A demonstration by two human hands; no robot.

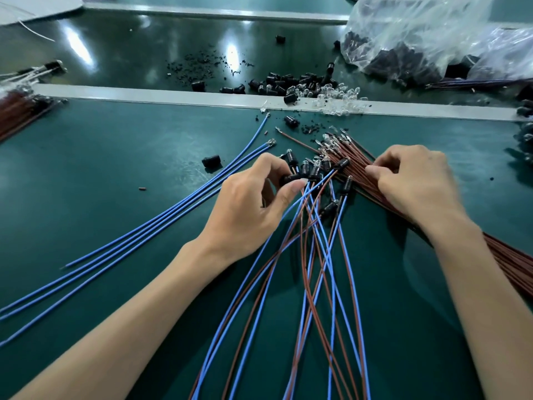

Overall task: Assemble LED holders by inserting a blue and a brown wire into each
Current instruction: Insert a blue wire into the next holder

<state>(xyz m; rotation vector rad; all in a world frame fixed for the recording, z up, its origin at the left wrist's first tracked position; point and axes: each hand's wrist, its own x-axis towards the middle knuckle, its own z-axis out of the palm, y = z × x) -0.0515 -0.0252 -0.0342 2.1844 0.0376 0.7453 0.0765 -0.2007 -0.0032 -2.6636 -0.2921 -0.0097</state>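
Left hand (253,203) pinches a black LED holder (290,178) mid-surface. At its three o'clock, right hand (415,183) curls its fingers into the brown wire bundle (356,158). Judged step: picking a brown wire. Next: isolate one and seat its terminal in the holder.

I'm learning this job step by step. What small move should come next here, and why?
Probably the right hand should pull one wire out of the brown bundle and bring its metal tip to the black holder pinched in the left hand. The right fingertips pinch at that bundle, and the holder is held ready.
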